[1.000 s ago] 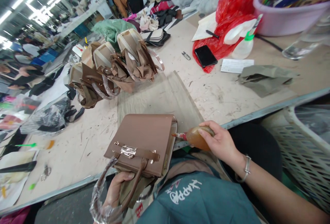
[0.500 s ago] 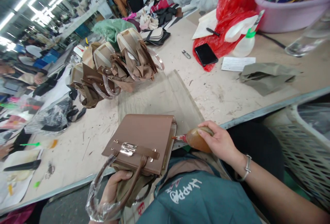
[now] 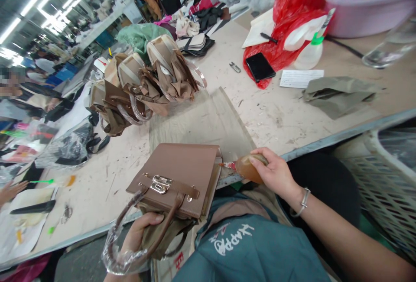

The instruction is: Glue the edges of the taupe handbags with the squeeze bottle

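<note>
A brown handbag (image 3: 185,165) with a metal clasp and plastic-wrapped handles lies at the table's front edge, partly over my lap. My left hand (image 3: 143,228) grips its lower end, thumb on top by the handles; the other fingers are hidden under the bag and its loose lining. In my right hand (image 3: 273,170) is a squeeze bottle (image 3: 248,168) of amber liquid, probably glue. Its narrow red-stained nozzle points left at the bag's right side edge, close to it; whether the tip touches I cannot tell.
Several unfinished brown bags (image 3: 130,82) stand at the back left. A phone (image 3: 260,67) rests on a red plastic bag (image 3: 297,0), beside a white bottle (image 3: 310,52). A purple basin (image 3: 364,17) is at the back right, a plastic crate (image 3: 364,160) below. Co-workers are at the left.
The bottle and my right hand have risen slightly, the nozzle moving up along the bag's side edge. The bag and my left hand have shifted a little to the left.
</note>
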`<state>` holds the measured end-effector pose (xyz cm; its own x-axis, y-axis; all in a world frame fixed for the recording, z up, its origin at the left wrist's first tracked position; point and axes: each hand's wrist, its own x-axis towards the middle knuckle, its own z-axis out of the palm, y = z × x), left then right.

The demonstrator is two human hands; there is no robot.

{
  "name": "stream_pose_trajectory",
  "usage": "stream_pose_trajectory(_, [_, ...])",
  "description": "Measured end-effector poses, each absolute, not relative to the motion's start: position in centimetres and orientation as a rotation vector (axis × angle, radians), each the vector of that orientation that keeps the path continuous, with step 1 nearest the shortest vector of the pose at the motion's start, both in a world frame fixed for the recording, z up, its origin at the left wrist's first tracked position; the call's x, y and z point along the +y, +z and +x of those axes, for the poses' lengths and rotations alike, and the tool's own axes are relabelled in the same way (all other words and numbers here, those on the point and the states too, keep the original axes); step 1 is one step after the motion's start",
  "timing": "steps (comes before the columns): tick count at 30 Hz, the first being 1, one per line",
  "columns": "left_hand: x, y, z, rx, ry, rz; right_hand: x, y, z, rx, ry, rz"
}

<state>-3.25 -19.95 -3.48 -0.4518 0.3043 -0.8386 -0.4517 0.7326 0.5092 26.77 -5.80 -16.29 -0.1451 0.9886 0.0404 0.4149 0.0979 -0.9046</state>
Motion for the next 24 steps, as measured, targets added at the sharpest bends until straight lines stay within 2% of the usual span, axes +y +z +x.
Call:
stream_pose_trajectory(13, [-21.1,-6.3,-4.1,1.718,0.881,-0.195,-4.9,-15.8,26.8,-1.696,1.003,-1.386])
stream_pose_trajectory(16, [-21.2,-6.0,-4.3,1.744,0.871,-0.186,-5.2,-15.7,26.3,-1.736,1.017,-1.349])
stream_pose_trajectory(21, [-20.5,-4.6,-3.6,1.774,0.816,-0.176,-6.2,-14.9,26.0,-1.786,1.235,-1.312])
stream_pose_trajectory(24, [-20.3,-3.7,-3.4,1.829,0.810,-0.144,-6.0,-15.2,26.0,-1.771,1.189,-1.325])
